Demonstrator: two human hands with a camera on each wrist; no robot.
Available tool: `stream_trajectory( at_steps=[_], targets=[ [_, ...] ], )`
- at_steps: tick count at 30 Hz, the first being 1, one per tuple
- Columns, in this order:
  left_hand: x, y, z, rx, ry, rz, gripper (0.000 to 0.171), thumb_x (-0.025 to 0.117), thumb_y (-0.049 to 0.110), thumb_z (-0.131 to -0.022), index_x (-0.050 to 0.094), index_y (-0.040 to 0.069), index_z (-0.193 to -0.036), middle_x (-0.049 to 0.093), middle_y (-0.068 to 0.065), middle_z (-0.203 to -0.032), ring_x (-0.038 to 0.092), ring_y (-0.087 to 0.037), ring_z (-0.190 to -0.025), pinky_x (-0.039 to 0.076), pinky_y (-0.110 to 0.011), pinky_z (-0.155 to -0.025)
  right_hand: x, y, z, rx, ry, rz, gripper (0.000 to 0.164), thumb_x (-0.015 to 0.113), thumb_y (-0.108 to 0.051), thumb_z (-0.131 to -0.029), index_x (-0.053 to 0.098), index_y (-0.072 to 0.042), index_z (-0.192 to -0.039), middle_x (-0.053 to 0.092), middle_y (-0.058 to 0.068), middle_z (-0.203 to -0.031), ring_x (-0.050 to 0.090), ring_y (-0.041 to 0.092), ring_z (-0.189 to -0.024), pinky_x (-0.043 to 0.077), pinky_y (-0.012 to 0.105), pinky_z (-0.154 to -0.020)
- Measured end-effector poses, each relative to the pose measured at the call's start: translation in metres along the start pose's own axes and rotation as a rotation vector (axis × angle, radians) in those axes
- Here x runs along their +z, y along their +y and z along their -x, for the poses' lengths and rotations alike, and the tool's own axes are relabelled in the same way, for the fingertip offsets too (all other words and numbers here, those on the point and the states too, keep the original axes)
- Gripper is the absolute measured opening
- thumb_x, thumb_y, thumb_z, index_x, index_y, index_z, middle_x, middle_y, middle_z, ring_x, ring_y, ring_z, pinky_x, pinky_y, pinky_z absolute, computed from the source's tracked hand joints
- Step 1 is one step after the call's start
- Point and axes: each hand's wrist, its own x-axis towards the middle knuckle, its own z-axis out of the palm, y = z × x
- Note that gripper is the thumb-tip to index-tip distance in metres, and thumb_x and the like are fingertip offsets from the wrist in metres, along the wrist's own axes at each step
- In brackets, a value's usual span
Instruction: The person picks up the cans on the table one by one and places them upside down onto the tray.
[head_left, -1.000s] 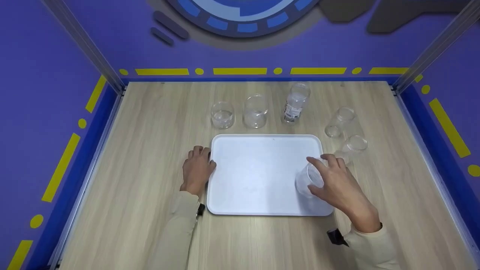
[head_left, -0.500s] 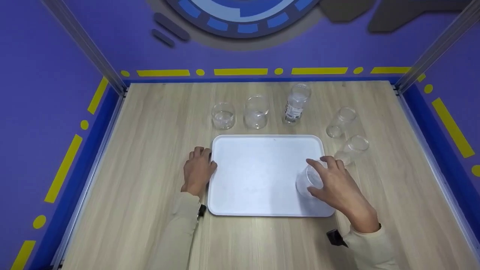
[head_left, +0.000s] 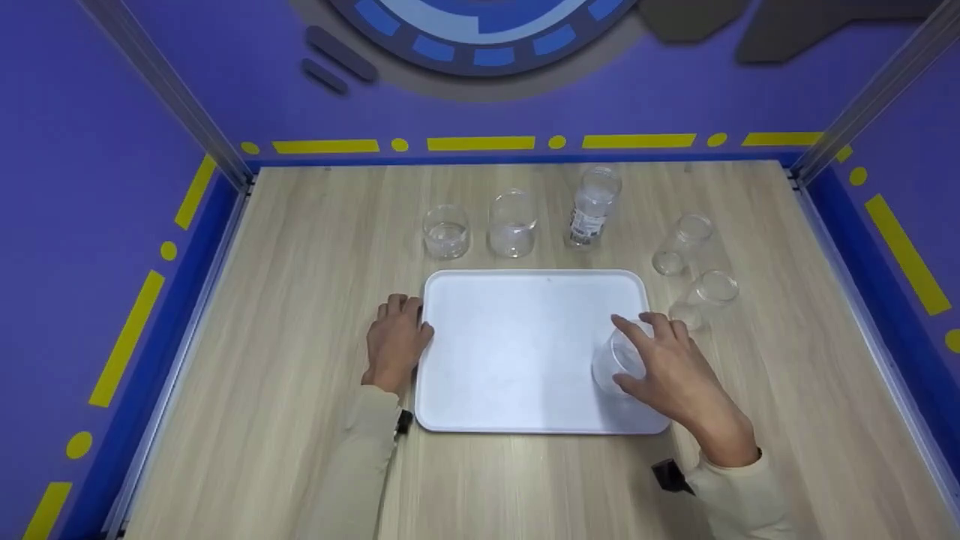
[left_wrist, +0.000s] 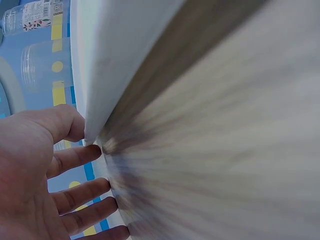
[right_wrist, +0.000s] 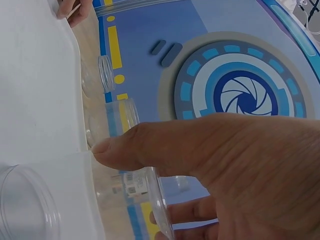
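Observation:
A white rectangular tray lies on the wooden table. At its left edge is my left hand; in the left wrist view the thumb and index finger pinch the tray's rim, while the other fingertips rest on the tabletop. Over the tray's right side, my right hand grips a clear drinking glass with thumb and fingers spread round it near the top. The glass stands upright, its base low over the tray. In the right wrist view its thick base shows against the white surface.
Behind the tray stand a short clear glass, a taller clear glass and a clear labelled bottle. Two more clear glasses, one farther back and one nearer, stand close to the right hand. Blue-purple panels enclose the table.
Both hands, the tray and the gripped glass stay in place; only the head view shifts slightly.

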Motion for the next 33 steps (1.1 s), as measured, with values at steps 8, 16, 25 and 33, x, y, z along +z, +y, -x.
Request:
stream_trajectory(
  at_steps=[8, 16, 25, 33],
  targets=[
    [0.001, 0.001, 0.001, -0.02, -0.01, -0.019, 0.045, 0.067, 0.023, -0.101, 0.064, 0.005, -0.142, 0.054, -0.02, -0.142, 0.054, -0.035, -0.128, 0.053, -0.048, -0.096, -0.005, -0.002, 0.0, 0.05, -0.062, -0.046, 0.078, 0.089, -0.025, -0.087, 0.055, -0.003, -0.152, 0.049, 0.037, -0.145, 0.047, 0.055, -0.128, 0.046, 0.068, -0.097],
    [0.0, -0.001, 0.001, -0.013, -0.007, -0.018, 0.045, 0.068, 0.023, -0.101, 0.064, 0.005, -0.142, 0.055, -0.021, -0.142, 0.054, -0.036, -0.129, 0.053, -0.048, -0.097, -0.02, 0.001, -0.007, 0.112, -0.072, -0.091, 0.078, 0.081, -0.037, -0.096, 0.05, 0.003, -0.154, 0.046, 0.036, -0.149, 0.042, 0.055, -0.135, 0.039, 0.071, -0.106],
    [-0.001, -0.001, 0.0, -0.011, -0.004, 0.003, 0.045, 0.068, 0.023, -0.101, 0.064, 0.004, -0.142, 0.054, -0.021, -0.142, 0.053, -0.036, -0.129, 0.053, -0.049, -0.097, -0.04, 0.016, -0.014, 0.119, 0.041, -0.084, 0.071, 0.078, -0.03, -0.099, 0.049, 0.008, -0.152, 0.049, 0.037, -0.145, 0.043, 0.055, -0.133, 0.041, 0.071, -0.103],
    [0.002, -0.001, 0.0, -0.004, -0.005, 0.008, 0.046, 0.068, 0.023, -0.1, 0.064, 0.004, -0.141, 0.054, -0.022, -0.143, 0.052, -0.038, -0.13, 0.052, -0.05, -0.097, -0.052, 0.035, -0.021, 0.135, 0.134, -0.073, 0.063, 0.08, -0.019, -0.097, 0.052, 0.009, -0.146, 0.05, 0.038, -0.141, 0.045, 0.057, -0.131, 0.041, 0.074, -0.101]
  ],
)
